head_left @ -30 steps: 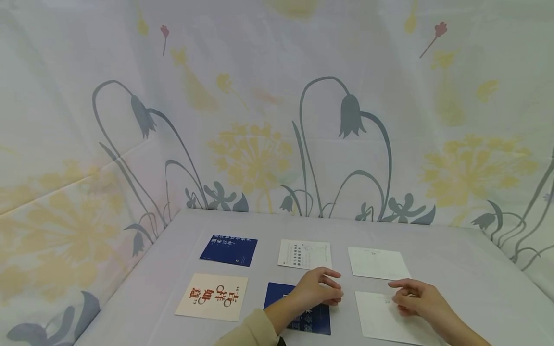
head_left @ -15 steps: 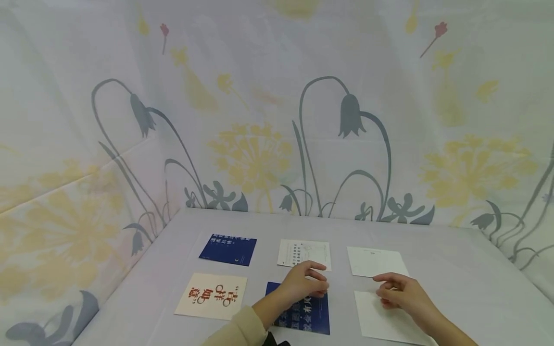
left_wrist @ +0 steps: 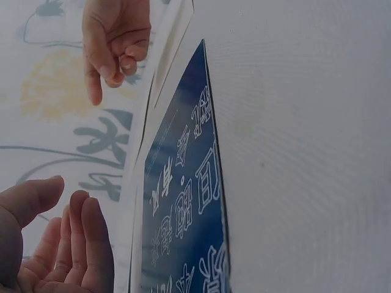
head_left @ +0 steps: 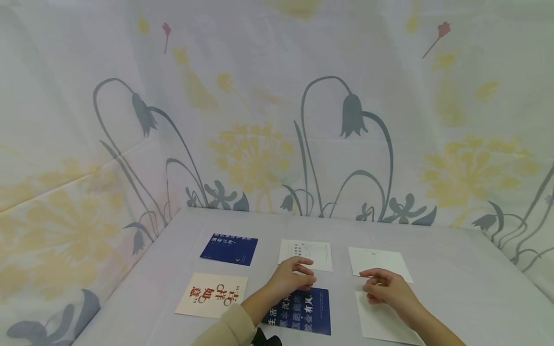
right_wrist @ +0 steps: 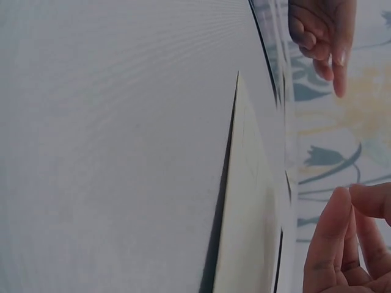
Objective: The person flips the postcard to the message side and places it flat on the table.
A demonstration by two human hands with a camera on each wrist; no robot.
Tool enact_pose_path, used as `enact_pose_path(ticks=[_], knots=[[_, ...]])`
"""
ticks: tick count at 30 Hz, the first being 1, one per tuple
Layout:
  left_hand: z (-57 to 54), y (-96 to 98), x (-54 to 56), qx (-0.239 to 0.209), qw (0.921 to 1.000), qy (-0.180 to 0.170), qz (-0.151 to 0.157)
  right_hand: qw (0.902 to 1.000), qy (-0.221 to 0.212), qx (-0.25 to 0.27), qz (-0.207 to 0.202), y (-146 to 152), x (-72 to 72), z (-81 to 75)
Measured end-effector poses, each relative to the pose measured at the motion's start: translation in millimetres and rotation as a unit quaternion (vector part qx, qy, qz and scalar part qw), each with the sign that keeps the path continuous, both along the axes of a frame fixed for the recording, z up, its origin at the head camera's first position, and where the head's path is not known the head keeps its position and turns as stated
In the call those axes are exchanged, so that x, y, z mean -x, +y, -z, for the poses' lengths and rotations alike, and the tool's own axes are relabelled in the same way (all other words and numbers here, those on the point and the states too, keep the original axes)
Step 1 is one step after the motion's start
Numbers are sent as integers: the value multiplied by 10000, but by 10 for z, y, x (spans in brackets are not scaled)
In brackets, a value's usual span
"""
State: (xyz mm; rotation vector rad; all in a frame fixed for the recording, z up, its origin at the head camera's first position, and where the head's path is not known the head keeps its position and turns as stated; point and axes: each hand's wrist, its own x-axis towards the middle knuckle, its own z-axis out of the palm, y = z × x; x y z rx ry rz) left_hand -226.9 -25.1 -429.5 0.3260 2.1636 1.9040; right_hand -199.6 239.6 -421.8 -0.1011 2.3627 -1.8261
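Observation:
My left hand (head_left: 285,279) hovers over the far edge of a dark blue card (head_left: 313,312) with pale lettering, fingers loosely bent and holding nothing. In the left wrist view, that blue card (left_wrist: 183,189) lies beside the left hand (left_wrist: 67,244), apart from it. Above a plain white card (head_left: 376,324) at the front right is my right hand (head_left: 389,290), also holding nothing. Its thumb and index fingertip come close together in the right wrist view, near the pale card (right_wrist: 247,201); whether they touch I cannot tell. Part of each card is hidden below the hands.
Behind the hands lie a white card with printed text (head_left: 320,252) and another white card (head_left: 381,262). To the left are a second blue card (head_left: 229,249) and a cream card with red characters (head_left: 212,295). A flower-patterned cloth (head_left: 268,105) rises around the table (head_left: 467,288).
Both hands have shifted left and slightly away from me, showing more of the front blue card's lettering. The cards have stayed in their places.

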Motion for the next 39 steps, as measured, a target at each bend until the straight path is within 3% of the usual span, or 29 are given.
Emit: enact_pose_path(ticks=[8,17,31,39], knots=[[-7,-143,34,173,9996,185,-159,9997,116,91,-195,-107,62,18],[-24,-337,91,421,9982,270,-330,9998,168,-7,-107,-232,146,22],[-161,-497,300,790,9948,443,-465,9992,376,-90,80,-405,333,-52],[-149,-544,410,901,9930,569,-505,9989,413,-140,187,-472,428,-31]])
